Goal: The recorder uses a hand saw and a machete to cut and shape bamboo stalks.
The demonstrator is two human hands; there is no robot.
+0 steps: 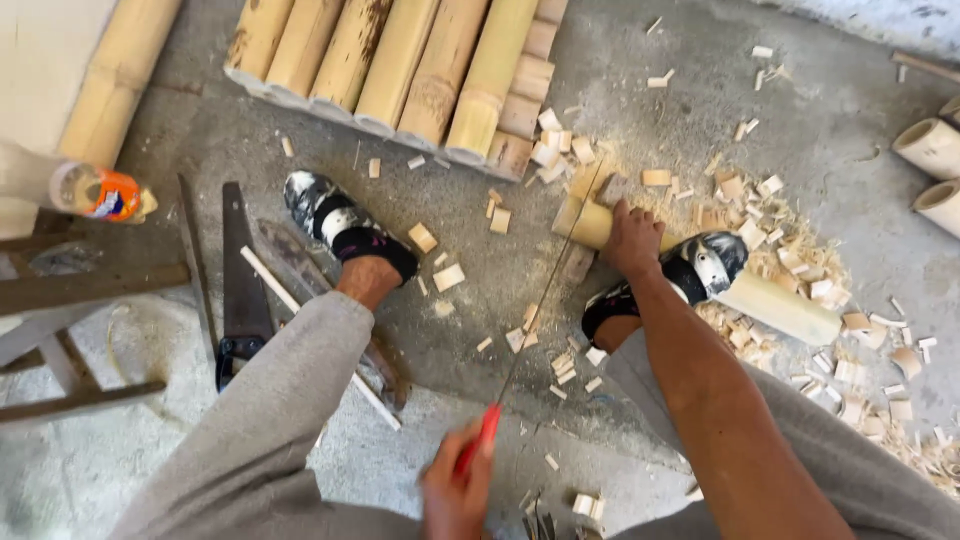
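My right hand (pixel 632 240) presses down on a short bamboo pole (pixel 780 308) that lies on the concrete floor. My right foot (pixel 690 275) stands on the same pole. My left hand (pixel 455 492) is closed around the red handle of a thin-bladed saw (pixel 545 295). The blade runs up and away to the pole's cut end beside my right hand. My left foot (pixel 345 225) rests on the floor to the left, apart from the pole.
A row of long bamboo poles (pixel 400 60) lies at the top. A black hand saw (pixel 240 290) and wooden slats lie by my left foot. Offcuts and shavings (pixel 800 250) litter the right side. Bamboo tube ends (pixel 935 150) sit far right, a wooden frame (pixel 60 340) far left.
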